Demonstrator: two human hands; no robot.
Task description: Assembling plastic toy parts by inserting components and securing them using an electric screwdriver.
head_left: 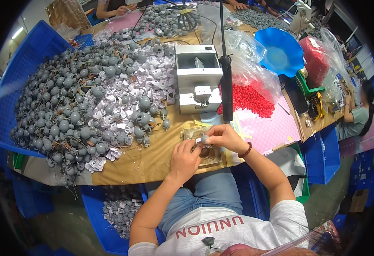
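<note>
Over a small worn block [210, 157] at the table's front edge, my two hands meet around a small grey ball-shaped part with a white piece [204, 138]. My right hand [227, 140], with a dark bead bracelet at its wrist, pinches the grey ball between thumb and fingers. From the other side my left hand [184, 161] has its fingers closed at the white piece; its fingertips partly hide the join. Just beyond the hands stands a white bench machine [199, 81]. A large heap of grey balls with wires [63, 106] and white plastic pieces [152, 79] spreads to the left.
A blue crate [46, 40] lies tipped behind the heap. Right of the machine are a black upright rod [225, 85], red small parts [253, 100] on a pink mat [276, 128], and a blue bowl [279, 51]. Another blue crate [103, 226] sits below the table. Other people work farther off.
</note>
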